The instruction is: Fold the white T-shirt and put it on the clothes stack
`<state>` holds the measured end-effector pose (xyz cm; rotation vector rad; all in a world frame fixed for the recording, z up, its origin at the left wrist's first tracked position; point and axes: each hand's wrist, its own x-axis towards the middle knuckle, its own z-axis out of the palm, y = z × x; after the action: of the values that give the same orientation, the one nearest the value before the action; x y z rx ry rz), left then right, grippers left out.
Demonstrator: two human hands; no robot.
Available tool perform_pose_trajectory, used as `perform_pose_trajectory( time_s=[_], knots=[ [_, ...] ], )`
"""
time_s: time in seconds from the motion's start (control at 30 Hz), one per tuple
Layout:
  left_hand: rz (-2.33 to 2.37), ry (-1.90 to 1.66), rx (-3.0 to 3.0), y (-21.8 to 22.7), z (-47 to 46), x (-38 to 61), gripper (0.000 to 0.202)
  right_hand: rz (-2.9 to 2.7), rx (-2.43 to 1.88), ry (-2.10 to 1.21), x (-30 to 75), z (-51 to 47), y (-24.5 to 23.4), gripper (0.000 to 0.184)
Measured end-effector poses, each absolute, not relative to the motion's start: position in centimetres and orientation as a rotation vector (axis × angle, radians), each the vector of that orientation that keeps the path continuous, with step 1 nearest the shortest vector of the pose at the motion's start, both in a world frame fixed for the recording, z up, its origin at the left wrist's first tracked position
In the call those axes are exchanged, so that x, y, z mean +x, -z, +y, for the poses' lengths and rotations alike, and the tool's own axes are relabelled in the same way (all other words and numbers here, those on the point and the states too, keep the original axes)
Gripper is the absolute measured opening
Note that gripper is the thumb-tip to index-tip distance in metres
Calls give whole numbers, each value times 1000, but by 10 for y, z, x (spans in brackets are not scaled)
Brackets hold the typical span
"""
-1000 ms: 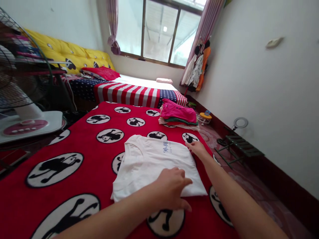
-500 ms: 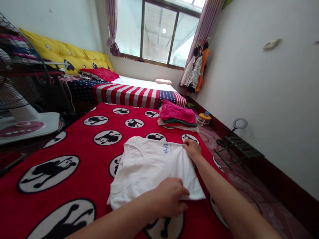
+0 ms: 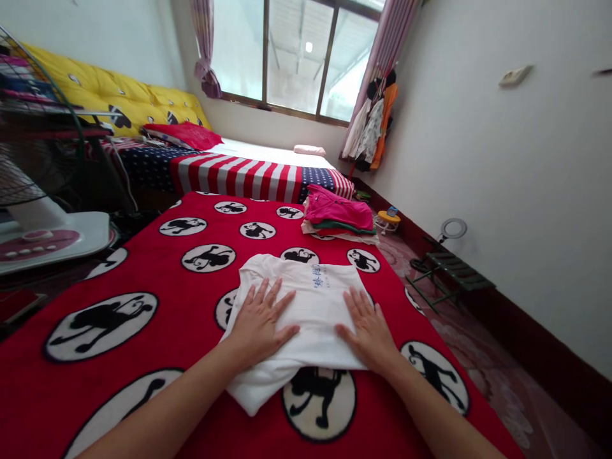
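Note:
A white T-shirt (image 3: 310, 325) with small blue lettering lies folded on the red blanket (image 3: 191, 338), which is patterned with black figures in pale ovals. My left hand (image 3: 262, 322) presses flat on the shirt's left part, fingers spread. Across from it, my right hand (image 3: 368, 328) rests on the right part, its fingers also stretched out. Neither hand grips the cloth. One corner of the shirt sticks out toward me below my left hand.
Folded clothes (image 3: 339, 213), pink on top, are stacked at the blanket's far right. A fan (image 3: 48, 229) stands at the left. Beyond the blanket is a bed with a striped cover (image 3: 234, 176). A folding stool (image 3: 449, 274) stands by the right wall.
My right hand has let go of the shirt's far right edge and moved nearer. My left hand has shifted left and forward onto the cloth. The shirt's near edge has changed shape, narrower at right.

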<state>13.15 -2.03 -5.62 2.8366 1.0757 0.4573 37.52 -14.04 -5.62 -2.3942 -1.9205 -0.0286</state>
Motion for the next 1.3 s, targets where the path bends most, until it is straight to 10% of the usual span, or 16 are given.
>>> perform_pose_trajectory(
  time_s=[0.2,0.5,0.77,1.0,1.3],
  knots=[
    [1109,-512,2813,55,-22,136,66,-1671,-2661,190,420,-161,48,70],
    [1098,-541,2805,58,-22,134,67,-2346,-1922,-91,319,-67,28,75],
    [1099,-548,2740,58,-22,135,70,-1745,-2695,102,414,-39,25,73],
    [1072,-595,2734,59,-23,134,70,-2511,-1699,-273,337,-35,18,64],
    [1068,-544,2724,56,-22,133,68,-2268,-1967,-140,309,-29,25,78]
  ],
)
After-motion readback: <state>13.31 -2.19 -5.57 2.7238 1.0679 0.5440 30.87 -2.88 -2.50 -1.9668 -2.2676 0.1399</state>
